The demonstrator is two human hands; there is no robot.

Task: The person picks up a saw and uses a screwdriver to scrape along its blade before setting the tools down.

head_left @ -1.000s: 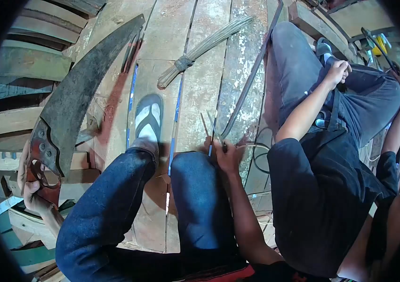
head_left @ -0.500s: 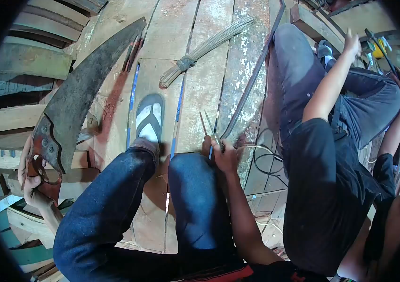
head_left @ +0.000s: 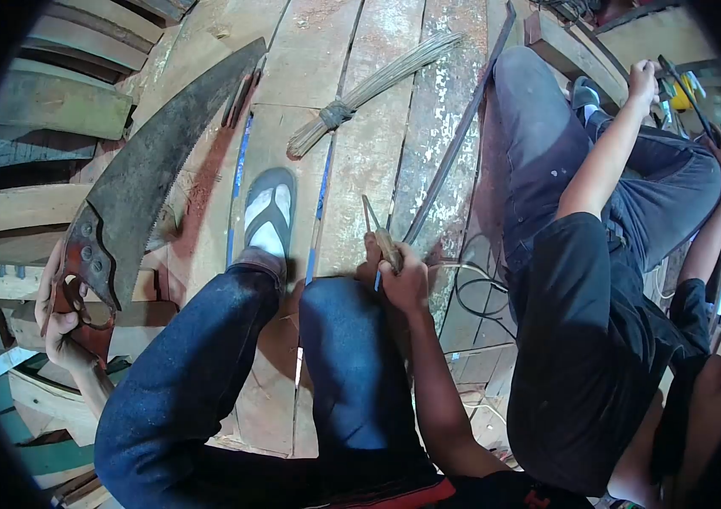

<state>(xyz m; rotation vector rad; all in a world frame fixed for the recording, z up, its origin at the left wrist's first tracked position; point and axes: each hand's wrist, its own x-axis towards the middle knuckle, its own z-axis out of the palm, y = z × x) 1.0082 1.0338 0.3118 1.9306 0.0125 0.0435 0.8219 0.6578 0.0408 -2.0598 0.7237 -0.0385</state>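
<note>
My left hand (head_left: 64, 327) is closed round the reddish wooden handle of a large hand saw (head_left: 144, 161), whose wide dark blade points up and to the right, teeth facing my legs. Beside my right knee, my right hand (head_left: 405, 280) is wrapped round a small tool (head_left: 389, 250) with a light wooden handle and a thin pointed metal tip. The exact kind of tool is too small to tell. A bundle of thin sticks (head_left: 377, 89), tied near one end, lies on the planks beyond my sandalled foot.
Wooden planks (head_left: 293, 76) form the floor. Stacked boards (head_left: 47, 208) line the left side. A long dark bar (head_left: 454, 136) and looped cables (head_left: 479, 293) lie at the right. Close by on the right sits a co-worker (head_left: 564, 339) in dark clothes, holding a dark tool (head_left: 687, 93).
The saw has shifted slightly right and down with my left hand. The tool in my right hand has turned, showing more of its handle. The co-worker's raised hand has moved slightly right.
</note>
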